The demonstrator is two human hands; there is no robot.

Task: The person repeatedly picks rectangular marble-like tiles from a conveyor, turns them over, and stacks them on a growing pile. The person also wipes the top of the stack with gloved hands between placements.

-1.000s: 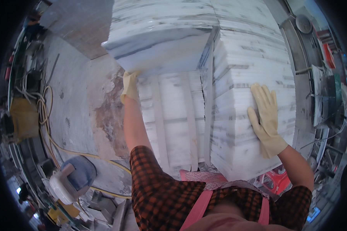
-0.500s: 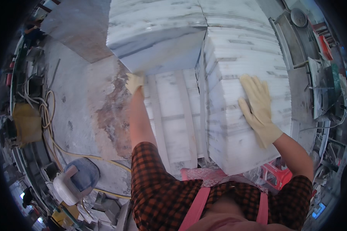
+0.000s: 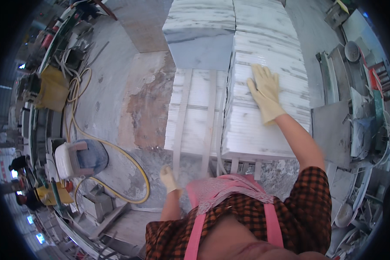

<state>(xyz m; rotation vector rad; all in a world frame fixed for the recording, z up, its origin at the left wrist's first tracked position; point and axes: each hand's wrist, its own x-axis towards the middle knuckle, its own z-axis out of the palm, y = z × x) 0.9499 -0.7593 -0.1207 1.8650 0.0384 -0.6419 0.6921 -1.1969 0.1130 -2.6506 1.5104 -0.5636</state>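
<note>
Resting flat on stacked white marble slabs (image 3: 264, 86), gloved right hand (image 3: 264, 93) open, gripping nothing. Left hand (image 3: 169, 178) hangs free near floor, loosely curled, empty. Slabs likely heavy, rigid, brittle-edged; lift by edges.

The right hand (image 3: 265, 93) wore a pale yellow glove and lay on a white stone stack (image 3: 264, 52) streaked with grey. The left hand (image 3: 169, 178) wore the same yellow. Left of it curled a yellow hose (image 3: 130, 158) over grey, rust-stained floor (image 3: 145, 104).
</note>
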